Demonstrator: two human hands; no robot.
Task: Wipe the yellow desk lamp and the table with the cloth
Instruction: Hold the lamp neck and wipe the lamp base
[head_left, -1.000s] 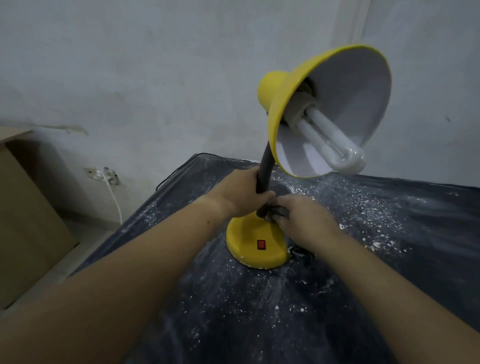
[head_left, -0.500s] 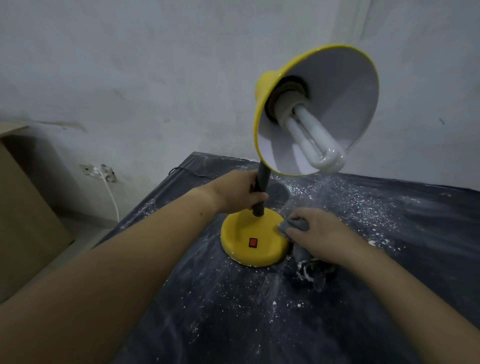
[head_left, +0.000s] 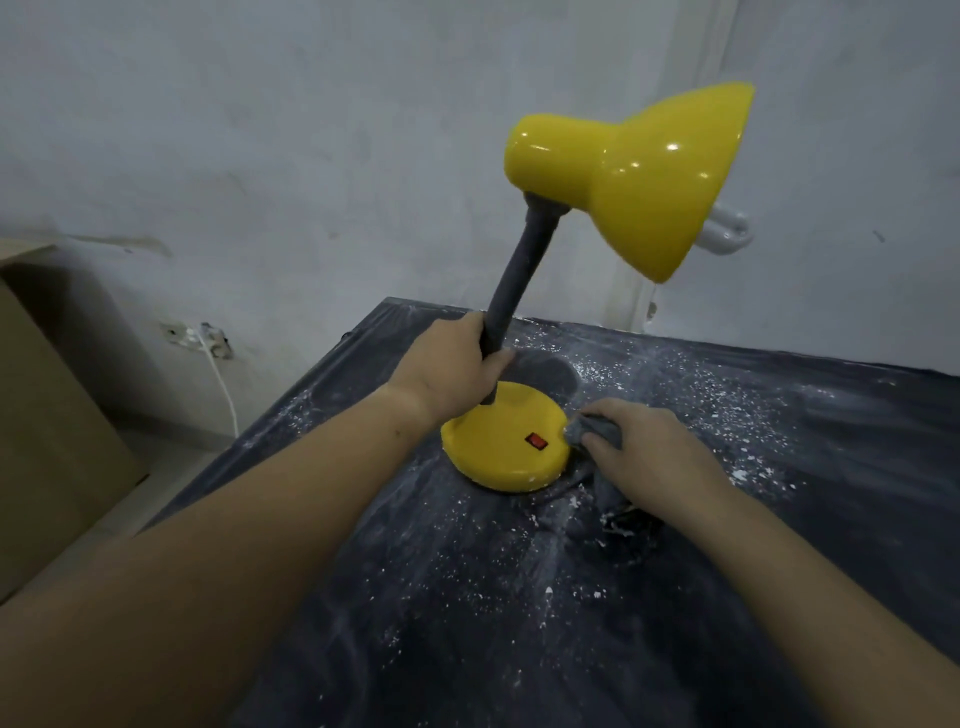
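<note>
We are wiping the bottom of the lamp (head_left: 519, 270). Our left hand (head_left: 452, 369) wraps round its pole. Our right hand (head_left: 649, 452) pinches the cloth (head_left: 592, 428), pressed on the yellow edge beside it. Next we rub all around, then the dusty table (head_left: 519, 623) under both hands

Two bare forearms stretch in from the lower edge, the left from 8 o'clock, the right from 4 o'clock. Up near centre, the left hand (head_left: 452, 364) has fingers and thumb wrapped round the lamp neck (head_left: 511, 296), back of the hand facing up. The right hand (head_left: 647, 452), at 4 o'clock of it, lies palm down, fingers curled over the cloth (head_left: 602, 430) at the rim of the lamp base (head_left: 498, 460).
</note>
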